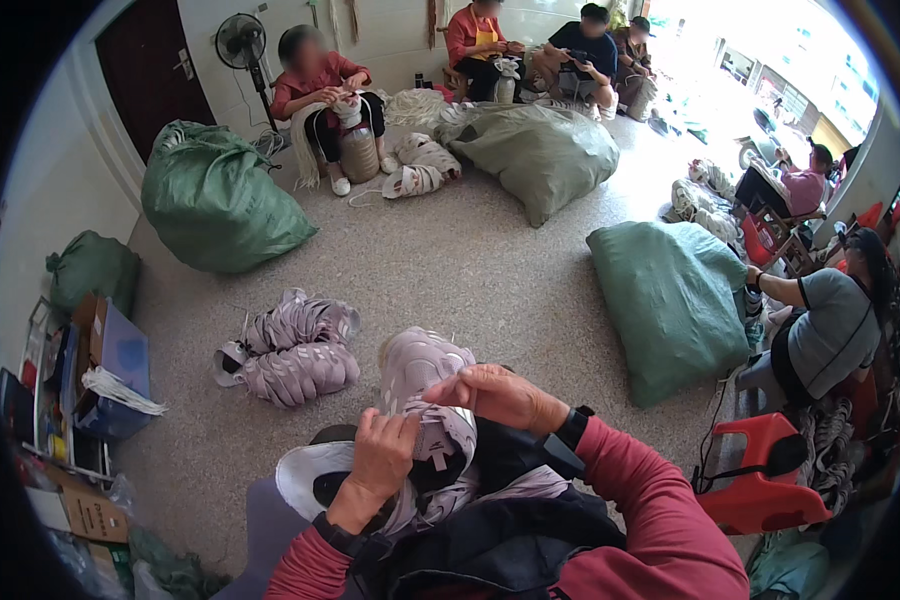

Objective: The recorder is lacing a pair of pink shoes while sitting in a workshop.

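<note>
A stack of pale lilac shoe uppers (420, 362) rises from my lap, the top one with a mesh tongue and eyelet edges facing me. My left hand (382, 455) is closed in a pinch at the left edge of the top upper. Just across from it, my right hand (500, 395) pinches above the eyelet area, thumb and forefinger together. Whatever thin thing the fingertips hold is too small to make out. Beside my left wrist lies a white-lined piece (300, 478) with a dark opening. Bundled lilac uppers (295, 350) rest on the floor ahead to the left.
Large green sacks stand at left (215, 205) and right (665, 305); a grey-green sack (540, 150) lies farther off. A red plastic stool (760, 475) is by my right elbow. Left are a blue bin (120, 380) and shelf. Several people sit along the wall and right side.
</note>
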Demonstrator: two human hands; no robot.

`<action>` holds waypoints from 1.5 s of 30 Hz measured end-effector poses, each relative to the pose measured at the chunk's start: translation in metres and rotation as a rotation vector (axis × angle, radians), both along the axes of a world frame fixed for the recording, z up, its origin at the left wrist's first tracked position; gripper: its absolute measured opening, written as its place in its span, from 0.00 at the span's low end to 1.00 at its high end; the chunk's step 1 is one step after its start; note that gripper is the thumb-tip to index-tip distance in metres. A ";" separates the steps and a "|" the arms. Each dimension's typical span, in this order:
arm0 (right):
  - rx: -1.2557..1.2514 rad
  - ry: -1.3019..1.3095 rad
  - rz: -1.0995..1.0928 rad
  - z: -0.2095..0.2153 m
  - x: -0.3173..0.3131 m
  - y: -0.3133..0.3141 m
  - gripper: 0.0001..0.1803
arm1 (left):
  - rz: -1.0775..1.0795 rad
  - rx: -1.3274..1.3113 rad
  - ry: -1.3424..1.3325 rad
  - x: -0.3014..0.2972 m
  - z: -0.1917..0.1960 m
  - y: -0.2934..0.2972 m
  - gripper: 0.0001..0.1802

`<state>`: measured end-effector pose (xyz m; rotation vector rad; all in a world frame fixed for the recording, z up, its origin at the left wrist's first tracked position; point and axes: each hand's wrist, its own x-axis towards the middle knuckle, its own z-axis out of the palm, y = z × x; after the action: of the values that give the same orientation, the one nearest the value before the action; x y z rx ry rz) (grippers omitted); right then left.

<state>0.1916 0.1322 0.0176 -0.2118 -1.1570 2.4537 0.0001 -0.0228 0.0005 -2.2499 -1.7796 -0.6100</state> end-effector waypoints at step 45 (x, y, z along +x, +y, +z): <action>0.957 -0.539 -0.390 -0.036 0.048 -0.019 0.10 | -0.344 0.040 -1.477 0.006 0.211 -0.069 0.61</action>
<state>0.2394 0.1130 -0.0183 -0.7305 -2.1203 1.3249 0.0061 -0.0916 0.2118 -2.0840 -1.5806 -2.8260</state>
